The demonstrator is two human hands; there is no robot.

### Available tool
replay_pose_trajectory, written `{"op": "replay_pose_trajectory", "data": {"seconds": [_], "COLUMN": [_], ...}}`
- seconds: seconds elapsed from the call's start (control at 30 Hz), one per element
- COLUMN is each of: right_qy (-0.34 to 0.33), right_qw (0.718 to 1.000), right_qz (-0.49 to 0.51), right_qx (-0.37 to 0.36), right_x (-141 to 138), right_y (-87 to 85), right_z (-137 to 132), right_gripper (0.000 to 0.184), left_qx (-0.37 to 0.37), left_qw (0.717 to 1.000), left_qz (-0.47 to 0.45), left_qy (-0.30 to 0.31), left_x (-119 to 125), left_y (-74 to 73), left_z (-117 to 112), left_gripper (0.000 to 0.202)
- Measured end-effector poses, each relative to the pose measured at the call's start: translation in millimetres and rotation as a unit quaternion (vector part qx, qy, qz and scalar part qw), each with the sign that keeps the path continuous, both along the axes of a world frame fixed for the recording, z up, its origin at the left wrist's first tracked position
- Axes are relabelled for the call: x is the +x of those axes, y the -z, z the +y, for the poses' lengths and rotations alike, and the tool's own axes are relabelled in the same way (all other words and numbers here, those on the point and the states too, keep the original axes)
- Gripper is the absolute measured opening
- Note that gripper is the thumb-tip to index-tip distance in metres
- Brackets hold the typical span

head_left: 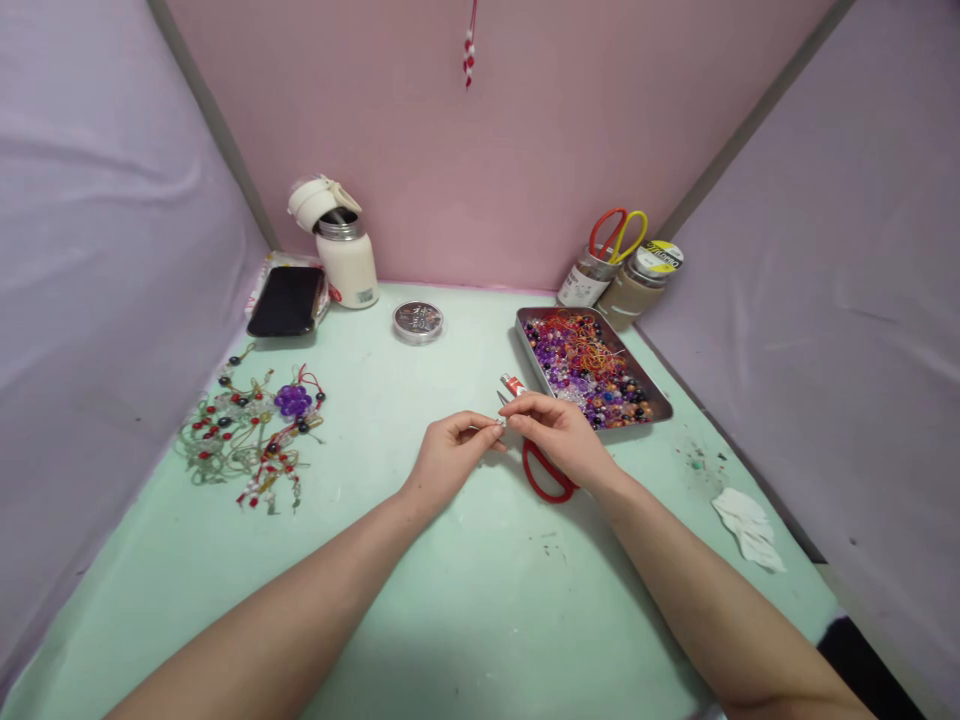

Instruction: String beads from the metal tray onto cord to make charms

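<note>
Over the middle of the table, my left hand (456,448) and my right hand (556,428) meet at their fingertips. Both pinch at a tiny pale piece (501,422), perhaps a bead, too small to make out. Red-handled scissors (547,490) lie beneath my right hand, which covers part of them. Just beyond the fingers is a red and white item (514,385), possibly a lighter, partly hidden. To the right, a metal tray (646,420) holds loose purple, black, clear and orange beads with red and orange cords.
Strung bead ornaments (247,430) lie at the left, near a phone (287,301) and an open cream bottle (349,265). A round tin (418,322) sits at the back. Jars (581,285) hold more scissors at back right. Crumpled tissue (750,530) lies near the right edge.
</note>
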State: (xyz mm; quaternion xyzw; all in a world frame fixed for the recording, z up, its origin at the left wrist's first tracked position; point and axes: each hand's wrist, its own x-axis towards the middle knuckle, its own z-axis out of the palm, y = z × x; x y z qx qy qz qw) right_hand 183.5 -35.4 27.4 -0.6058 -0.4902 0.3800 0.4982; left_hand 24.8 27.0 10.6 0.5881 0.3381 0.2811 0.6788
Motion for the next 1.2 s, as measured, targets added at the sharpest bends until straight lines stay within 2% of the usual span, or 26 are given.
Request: {"op": "replay_pose_trajectory", "data": {"seconds": [0.17,0.3,0.47,0.63,0.73,0.8,0.9,0.97,1.2], "right_qy": [-0.002,0.009,0.023,0.011,0.033,0.068,0.091,0.096,0.103], "right_qw": [1.0,0.996,0.986,0.988,0.993,0.993,0.989,0.985,0.982], "right_qz": [-0.019,-0.06,-0.087,-0.064,-0.017,0.02,0.096,0.136,0.141], "right_qx": [0.022,0.072,0.142,0.141,0.115,0.09,0.059,0.053,0.065], "right_x": [-4,-7,-8,-7,-6,-4,-1,1,4], "right_y": [2.3,-2.0,-8.3,-10.8,-8.6,-4.9,1.7,4.5,0.0], "right_z": [0,-2,-5,-5,-3,-2,1,2,2], "right_gripper": [0.013,0.012,0.009,0.011,0.012,0.014,0.018,0.02,0.022], "left_qx": [0.012,0.046,0.087,0.093,0.044,-0.035,-0.173,-0.228,-0.26], "left_qw": [1.0,0.999,0.994,0.994,0.996,0.994,0.976,0.963,0.952], "left_qz": [0.0,-0.02,-0.061,-0.044,-0.042,-0.047,-0.058,-0.064,-0.07], "left_qy": [0.008,0.008,0.001,0.031,0.066,0.091,0.118,0.131,0.148], "left_x": [0,1,-1,-3,-1,0,2,2,0], "left_y": [-0.6,1.9,4.3,-1.6,-4.7,-4.6,-2.3,-0.8,-1.3], "left_z": [-1,-1,0,-1,-2,-1,0,0,1], "left_gripper": [0.016,0.016,0.027,0.026,0.027,0.029,0.031,0.032,0.031]}}
